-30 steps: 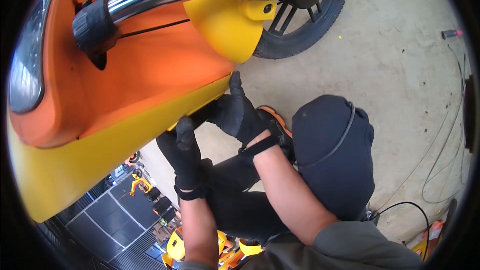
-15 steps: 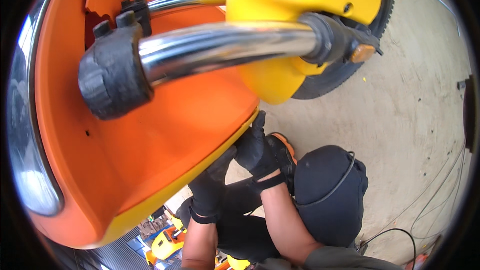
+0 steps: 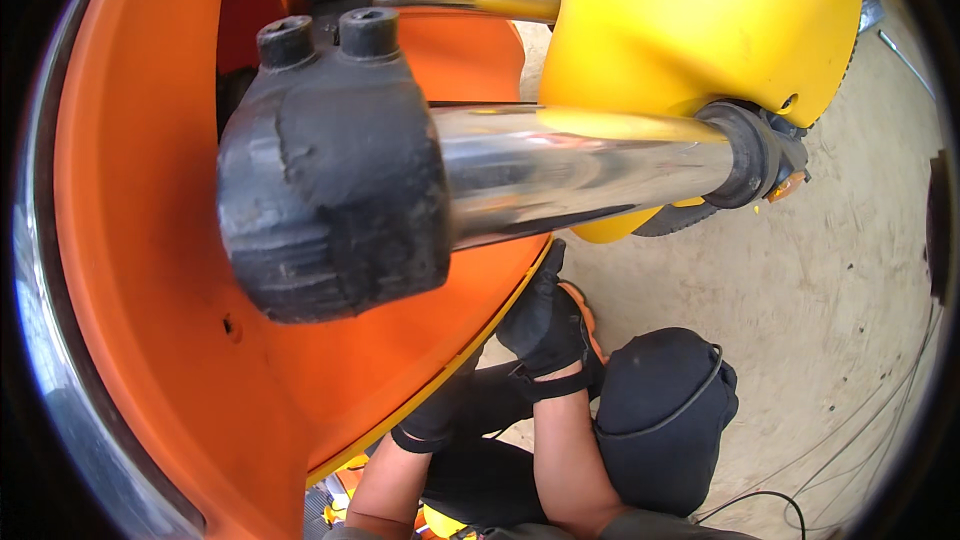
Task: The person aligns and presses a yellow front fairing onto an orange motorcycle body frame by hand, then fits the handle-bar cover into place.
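Note:
A large orange panel with a yellow outer edge (image 3: 370,370) curves across the left and middle of the head view. My right hand (image 3: 545,328), in a black glove, grips the panel's lower right edge; one finger points up along the rim, and the others are partly hidden behind it. My left hand (image 3: 440,410), also in black, is against the panel's yellow underside, lower and to the left. The panel hides its fingers. Above both hands runs a thick chrome fork tube (image 3: 590,170), held by a black bolted clamp (image 3: 335,170).
A yellow mudguard (image 3: 700,30) covers a black tyre at the upper right, with an orange reflector (image 3: 787,187) close by. A chrome rim (image 3: 60,370) borders the panel at left. My bent knee (image 3: 665,425) is at right; thin cables (image 3: 850,430) lie on the concrete floor.
My view has come closer to the fork clamp, which looks larger. My left hand has gone farther behind the panel, its fingers now out of sight. My right hand stays at the edge.

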### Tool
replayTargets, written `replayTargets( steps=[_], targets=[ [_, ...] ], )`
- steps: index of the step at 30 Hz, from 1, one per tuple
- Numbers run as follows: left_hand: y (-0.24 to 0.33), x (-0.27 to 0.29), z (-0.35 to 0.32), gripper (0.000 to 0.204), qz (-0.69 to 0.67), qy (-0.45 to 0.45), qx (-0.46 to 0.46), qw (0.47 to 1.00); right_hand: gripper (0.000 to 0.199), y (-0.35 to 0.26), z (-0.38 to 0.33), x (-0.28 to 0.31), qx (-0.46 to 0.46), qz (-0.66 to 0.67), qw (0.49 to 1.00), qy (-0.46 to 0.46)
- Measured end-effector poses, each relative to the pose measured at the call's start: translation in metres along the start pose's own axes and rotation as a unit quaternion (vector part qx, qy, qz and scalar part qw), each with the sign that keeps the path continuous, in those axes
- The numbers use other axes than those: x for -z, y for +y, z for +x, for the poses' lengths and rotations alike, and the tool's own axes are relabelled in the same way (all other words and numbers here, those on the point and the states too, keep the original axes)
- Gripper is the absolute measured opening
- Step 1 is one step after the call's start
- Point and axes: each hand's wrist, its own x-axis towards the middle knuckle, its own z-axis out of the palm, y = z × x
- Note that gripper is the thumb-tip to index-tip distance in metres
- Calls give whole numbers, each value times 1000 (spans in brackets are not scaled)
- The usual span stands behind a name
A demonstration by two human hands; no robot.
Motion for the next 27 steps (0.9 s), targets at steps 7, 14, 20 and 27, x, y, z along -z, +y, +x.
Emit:
replayTargets(
  steps=[7, 14, 20, 27],
  targets=[
    [7, -2, 2, 38, -4, 24, -5, 1000, 82, -14, -3, -9, -39, 111, 992, -45],
    [7, -6, 4, 41, -13, 18, 4, 1000, 81, -7, 9, -13, -8, 168, 984, -55],
    [13, -1, 3, 39, 10, 11, -16, 1000, 78, -2, 8, -28, 44, 120, 991, 29],
    [26, -10, 4, 38, 29, 51, -48, 997, 81, 2, 14, -28, 67, 132, 989, 28]
  ],
)
